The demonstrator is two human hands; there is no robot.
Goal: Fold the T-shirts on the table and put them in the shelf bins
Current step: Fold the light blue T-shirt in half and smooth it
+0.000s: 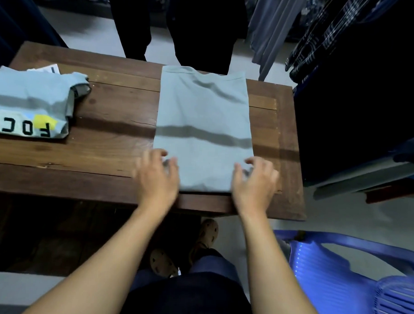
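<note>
A light grey-blue T-shirt [202, 123] lies folded into a long narrow strip on the wooden table [113, 134], collar end at the far edge. My left hand [157, 176] is at the strip's near left edge, fingers and thumb curled round the cloth. At the near right edge my right hand [254, 182] pinches the cloth in the same way. Both hands are blurred. A second folded T-shirt [32, 103], same colour with black letters and a yellow patch, lies at the table's left end.
A person in dark trousers [201, 29] stands just beyond the far table edge. Hanging clothes [311, 38] fill the back right. A blue plastic chair [352, 279] stands at my right. Grey shelf boards [369, 176] jut in from the right.
</note>
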